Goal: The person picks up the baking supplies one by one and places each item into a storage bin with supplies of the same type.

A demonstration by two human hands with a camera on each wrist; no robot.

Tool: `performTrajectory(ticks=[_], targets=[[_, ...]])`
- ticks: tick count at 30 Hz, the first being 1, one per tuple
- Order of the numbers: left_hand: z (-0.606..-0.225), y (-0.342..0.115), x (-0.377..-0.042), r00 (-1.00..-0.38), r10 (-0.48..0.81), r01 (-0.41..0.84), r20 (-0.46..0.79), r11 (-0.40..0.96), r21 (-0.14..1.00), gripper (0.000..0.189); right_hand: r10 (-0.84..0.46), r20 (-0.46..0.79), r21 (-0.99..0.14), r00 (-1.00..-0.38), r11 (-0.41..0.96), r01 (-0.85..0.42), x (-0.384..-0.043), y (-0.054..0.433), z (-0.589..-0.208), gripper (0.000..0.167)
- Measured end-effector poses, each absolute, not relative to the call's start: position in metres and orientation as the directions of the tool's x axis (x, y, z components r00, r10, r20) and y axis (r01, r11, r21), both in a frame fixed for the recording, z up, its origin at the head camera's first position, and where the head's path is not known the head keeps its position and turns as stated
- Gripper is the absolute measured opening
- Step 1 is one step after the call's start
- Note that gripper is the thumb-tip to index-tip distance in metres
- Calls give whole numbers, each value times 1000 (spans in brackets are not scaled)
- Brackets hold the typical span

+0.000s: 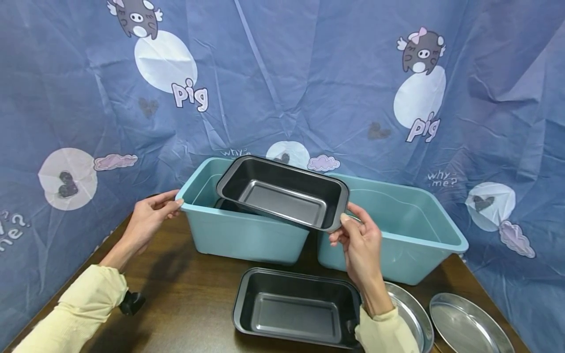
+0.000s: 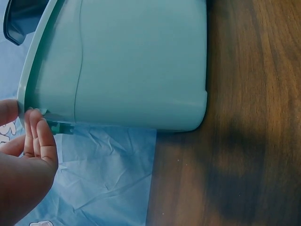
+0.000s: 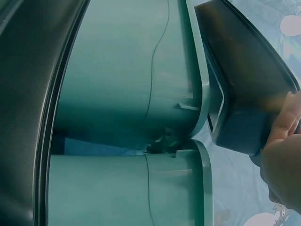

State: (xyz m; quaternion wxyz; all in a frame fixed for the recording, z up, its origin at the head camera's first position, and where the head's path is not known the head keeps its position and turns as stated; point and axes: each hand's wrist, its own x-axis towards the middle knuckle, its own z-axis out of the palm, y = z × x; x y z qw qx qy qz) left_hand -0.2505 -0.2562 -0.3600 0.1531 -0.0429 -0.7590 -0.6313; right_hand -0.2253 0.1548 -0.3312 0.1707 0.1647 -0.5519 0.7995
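My right hand [image 1: 363, 240] pinches the near right corner of a black loaf pan [image 1: 287, 198]. The pan is held tilted, its right end lower, over the left teal bin [image 1: 247, 240]. From the right wrist view, the pan's outer side [image 3: 254, 80] shows above the bin's rim. At that bin's left corner, my left hand [image 1: 150, 220] grips the rim between thumb and fingers; the left wrist view shows the thumb [image 2: 8, 111] on the rim. Part of a dark object [image 1: 231, 206] shows inside this bin, mostly hidden by the held pan.
Close to its right stands a second teal bin [image 1: 397, 255]. A second black loaf pan [image 1: 295, 314] lies on the wooden table [image 1: 190, 299] in front. Two round metal pans [image 1: 470, 323] sit at the right, one partly behind my right forearm. A blue printed cloth [image 1: 291, 73] hangs behind.
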Motion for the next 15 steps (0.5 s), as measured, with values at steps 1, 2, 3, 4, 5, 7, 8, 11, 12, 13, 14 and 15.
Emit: performTrajectory(ticks=[1, 2, 3, 4, 5, 7, 8, 11, 12, 13, 14, 15], targets=[[-360, -256, -250, -949, -127, 260, 287, 194, 946, 52, 91, 453, -824, -887, -337, -455, -226, 154, -331, 28], [-360, -256, -250, -949, -126, 262, 288, 189, 946, 52, 91, 453, -823, -887, -340, -455, -227, 153, -331, 28], [-360, -256, -251, -949, -126, 264, 289, 185, 947, 52, 90, 453, -822, -887, -343, -455, -228, 152, -331, 28], [-360, -256, -251, -949, -125, 266, 291, 183, 946, 52, 90, 452, -822, -887, -344, -454, -229, 152, -331, 28], [-360, -256, -251, -948, -124, 268, 292, 182, 946, 52, 90, 452, -824, -887, -338, -454, -230, 151, -331, 29], [-360, -256, -251, -948, -124, 270, 294, 179, 946, 51, 88, 450, -826, -889, -337, -451, -232, 150, -330, 29], [-360, -256, -251, -947, -125, 271, 295, 179, 946, 51, 87, 448, -827, -890, -338, -449, -233, 149, -330, 29], [-361, -256, -251, -947, -126, 272, 296, 177, 946, 51, 89, 443, -827, -892, -343, -445, -237, 147, -330, 29], [-361, -257, -251, -947, -127, 272, 296, 176, 946, 51, 90, 440, -827, -893, -347, -443, -239, 147, -330, 29], [-361, -257, -251, -947, -128, 271, 295, 176, 946, 51, 92, 439, -826, -894, -351, -441, -240, 146, -330, 28], [-361, -257, -251, -947, -129, 271, 295, 175, 947, 51, 94, 437, -825, -895, -356, -440, -241, 145, -330, 27], [-361, -257, -251, -947, -129, 270, 294, 174, 947, 51, 95, 435, -824, -895, -359, -438, -243, 144, -330, 26]])
